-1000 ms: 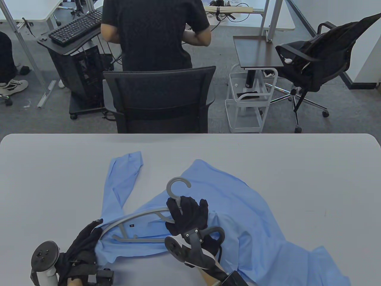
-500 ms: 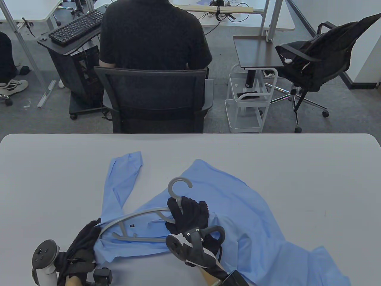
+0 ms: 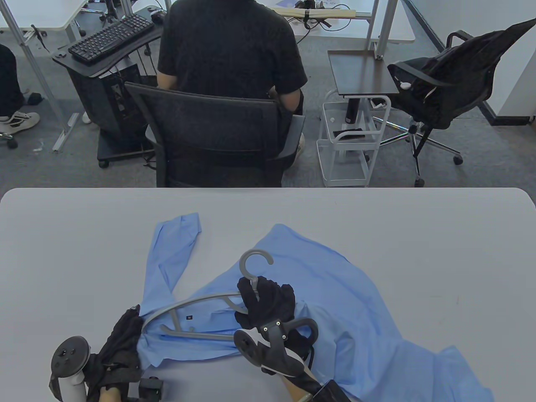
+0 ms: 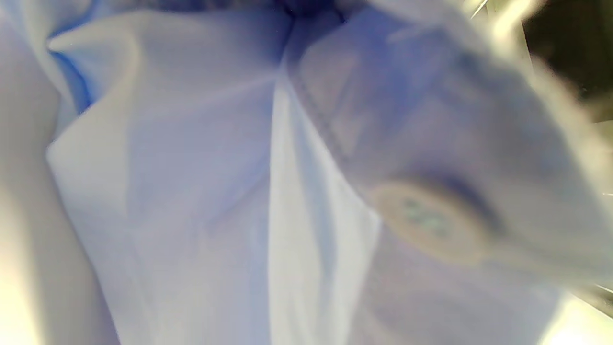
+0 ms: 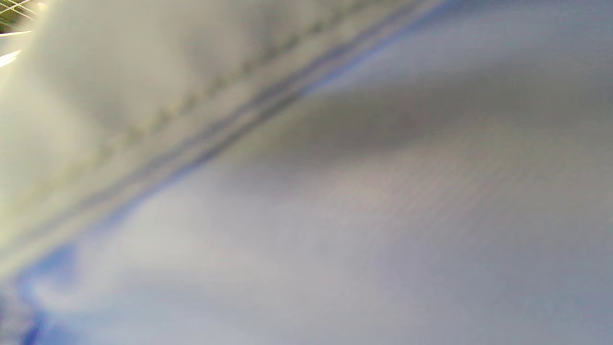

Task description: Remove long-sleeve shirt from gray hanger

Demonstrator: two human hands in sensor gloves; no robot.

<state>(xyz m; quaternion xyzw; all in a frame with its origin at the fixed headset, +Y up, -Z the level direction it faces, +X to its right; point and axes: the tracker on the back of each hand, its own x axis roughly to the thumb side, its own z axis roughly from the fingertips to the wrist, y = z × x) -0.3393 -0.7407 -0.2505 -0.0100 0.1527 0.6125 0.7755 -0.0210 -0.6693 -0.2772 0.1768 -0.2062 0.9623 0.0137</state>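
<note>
A light blue long-sleeve shirt point(image 3: 335, 301) lies spread on the table point(image 3: 63, 251). The gray hanger point(image 3: 197, 302) lies on top of it, its left arm bare and its hook point(image 3: 253, 259) pointing away. My right hand point(image 3: 268, 303) grips the hanger at the neck under the hook. My left hand point(image 3: 121, 339) holds the shirt's edge by the hanger's left end. The left wrist view shows only close, blurred shirt cloth point(image 4: 201, 191) and a button point(image 4: 426, 220). The right wrist view shows only blurred shirt cloth point(image 5: 335, 215) with a seam.
A person in black sits on a chair point(image 3: 209, 130) just past the table's far edge. A white cart point(image 3: 351, 142) and a second office chair point(image 3: 452, 88) stand further right. The shirt's sleeve point(image 3: 171, 247) reaches toward the far left.
The hanger has shifted slightly right and away with my right hand. My left hand has moved a little right with the shirt's edge. The seated person has turned the chair.
</note>
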